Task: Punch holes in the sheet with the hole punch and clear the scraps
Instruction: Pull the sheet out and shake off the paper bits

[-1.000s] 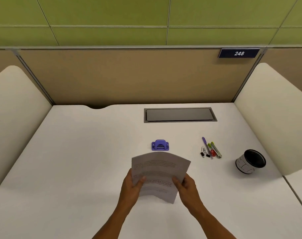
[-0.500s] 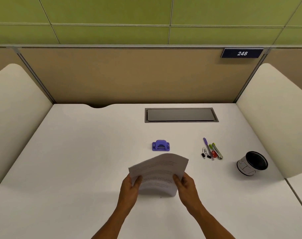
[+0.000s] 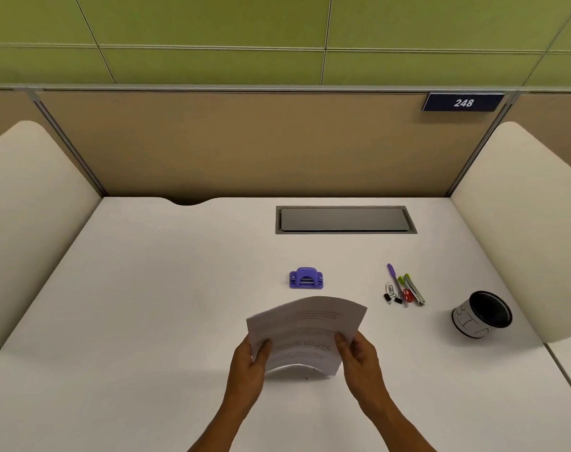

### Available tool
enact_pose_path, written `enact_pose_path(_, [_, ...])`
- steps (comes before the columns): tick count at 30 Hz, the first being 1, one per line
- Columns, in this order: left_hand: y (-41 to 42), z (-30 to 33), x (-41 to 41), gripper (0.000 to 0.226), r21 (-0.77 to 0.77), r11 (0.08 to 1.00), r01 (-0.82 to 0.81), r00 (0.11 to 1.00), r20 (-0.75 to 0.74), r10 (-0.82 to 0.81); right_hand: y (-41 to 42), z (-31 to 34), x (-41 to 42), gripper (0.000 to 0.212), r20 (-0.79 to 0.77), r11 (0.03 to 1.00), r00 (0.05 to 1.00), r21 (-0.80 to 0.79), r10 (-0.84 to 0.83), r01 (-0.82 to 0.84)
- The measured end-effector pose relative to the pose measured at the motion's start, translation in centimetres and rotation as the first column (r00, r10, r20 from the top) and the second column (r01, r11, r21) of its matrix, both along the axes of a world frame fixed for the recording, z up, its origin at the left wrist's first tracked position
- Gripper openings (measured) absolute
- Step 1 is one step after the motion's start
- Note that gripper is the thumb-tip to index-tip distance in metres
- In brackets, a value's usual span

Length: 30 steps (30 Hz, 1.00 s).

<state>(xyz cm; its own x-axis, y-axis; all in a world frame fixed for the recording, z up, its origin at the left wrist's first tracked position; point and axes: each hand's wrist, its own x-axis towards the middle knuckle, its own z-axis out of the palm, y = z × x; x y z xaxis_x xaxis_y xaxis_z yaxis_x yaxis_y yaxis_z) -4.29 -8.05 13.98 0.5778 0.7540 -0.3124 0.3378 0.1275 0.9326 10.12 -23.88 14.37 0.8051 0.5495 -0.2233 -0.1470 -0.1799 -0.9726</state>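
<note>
A printed white sheet arches upward just above the white desk, held at both side edges. My left hand pinches its left edge, and my right hand pinches its right edge. A small purple hole punch stands on the desk a short way beyond the sheet's far edge, untouched. No paper scraps show on the desk.
Pens and highlighters with paper clips and binder clips lie to the right. A black-lined cup lies tilted on its side at far right. A grey cable hatch sits at the back. Cream dividers flank both sides.
The sheet has tipped forward and lower, its far edge dropping toward the desk, while both hands kept their grip and shifted only slightly.
</note>
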Motion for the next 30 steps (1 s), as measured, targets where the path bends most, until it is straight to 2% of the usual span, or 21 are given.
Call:
enact_pose_path(6, [-0.1,-0.9,-0.1,0.028,-0.016,0.999,0.036,0.997,-0.071,-0.037,-0.2,-0.6,-0.1,0.028,-0.008,0.999,1.000,-0.026,0.030,-0.030])
enact_pose_path(11, [0.7,-0.5,0.4,0.015,0.009,1.000,-0.003,0.998,-0.069,0.004,0.0,-0.5,0.8,0.025,0.025,0.999,1.000,-0.038,-0.012,0.013])
enact_pose_path(16, [0.8,-0.7,1.0,0.033,-0.028,0.998,0.053,0.995,-0.080,-0.056,0.5,-0.7,1.0,0.030,0.008,0.997,1.000,-0.067,0.024,-0.024])
enact_pose_path(20, [0.9,-0.7,1.4,0.034,0.009,0.999,0.054,0.996,-0.075,-0.053,0.5,-0.3,1.6,0.034,0.057,0.999,0.998,-0.048,0.011,-0.008])
enact_pose_path(25, [1.0,-1.0,1.7,0.041,-0.044,0.995,0.091,0.988,-0.121,-0.095,0.6,-0.9,1.7,0.035,0.039,0.997,0.999,-0.074,0.034,-0.031])
enact_pose_path(30, [1.2,-0.8,1.9,0.040,-0.022,0.997,0.070,0.989,-0.131,-0.072,0.5,-1.3,2.2,0.032,0.062,0.996,0.998,-0.085,0.029,-0.024])
